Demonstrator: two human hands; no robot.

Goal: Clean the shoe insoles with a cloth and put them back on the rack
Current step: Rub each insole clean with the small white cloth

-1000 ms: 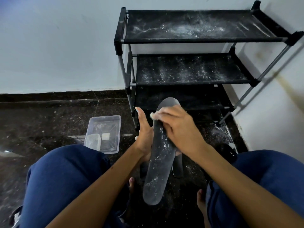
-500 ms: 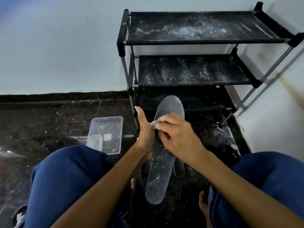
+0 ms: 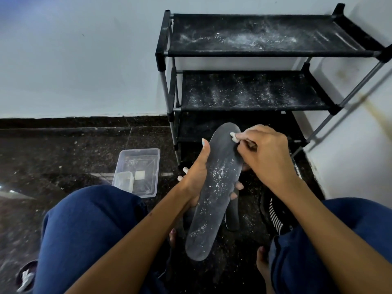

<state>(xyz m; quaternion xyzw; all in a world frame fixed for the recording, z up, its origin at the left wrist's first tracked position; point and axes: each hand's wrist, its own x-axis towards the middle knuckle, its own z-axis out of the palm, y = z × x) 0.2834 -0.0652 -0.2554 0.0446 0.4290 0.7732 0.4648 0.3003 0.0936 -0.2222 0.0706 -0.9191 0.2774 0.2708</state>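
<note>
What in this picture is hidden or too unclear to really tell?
- Cloth in the head view: only a small white bit shows; the right hand covers the rest.
- Second insole: mostly behind the held insole, which the left hand grips.
- Bottom shelf of the rack: dark, partly blocked by hands.
- Striped shoe: half hidden by the right arm.
- Small container in the plastic tub: contents unclear.

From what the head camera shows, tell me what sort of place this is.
Probably a corner of a home, perhaps an entryway: a black three-tier shoe rack stands against plain white walls on a dark speckled stone floor, with a striped shoe beside it.
</note>
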